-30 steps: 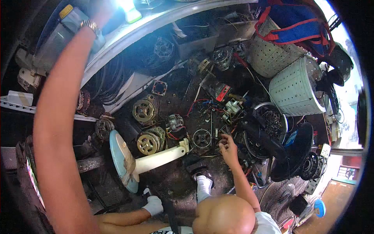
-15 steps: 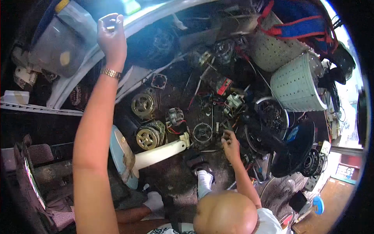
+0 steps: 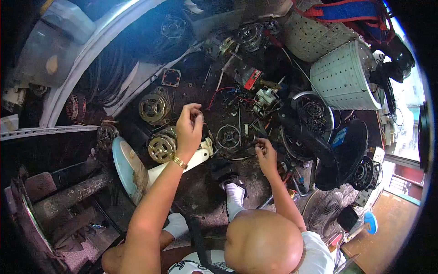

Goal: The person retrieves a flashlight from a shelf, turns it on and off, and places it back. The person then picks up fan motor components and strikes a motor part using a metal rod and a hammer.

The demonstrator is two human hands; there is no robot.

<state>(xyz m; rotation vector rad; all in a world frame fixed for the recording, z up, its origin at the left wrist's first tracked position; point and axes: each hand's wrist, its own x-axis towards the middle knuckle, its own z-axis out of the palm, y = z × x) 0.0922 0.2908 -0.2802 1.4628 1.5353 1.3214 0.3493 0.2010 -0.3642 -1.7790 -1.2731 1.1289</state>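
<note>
My left hand [image 3: 189,125], with a gold-coloured band at its wrist, hovers over the floor beside the gold-coloured motors [image 3: 154,107]. Its fingers curl toward the thumb; anything between them is too small to make out. My right hand [image 3: 266,155] is low near a round metal frame [image 3: 228,137], its fingertips pinched around something small I cannot make out. A small white cylinder [image 3: 246,129] stands between that frame and the right hand. Left of both hands lies a cream arm [image 3: 197,158] joined to a pale blue round base [image 3: 123,164].
Perforated white tubs [image 3: 344,77] stand at the upper right. A metal-rimmed bowl of scraps [image 3: 314,114] and a black fan part [image 3: 349,157] are at the right. My bent knee [image 3: 264,239] rises at the bottom. Another motor [image 3: 265,99] and wires lie ahead.
My left hand has come down from the bright upper-left area to over the motors. My right hand stays low in nearly the same place. The view has shifted slightly.
</note>
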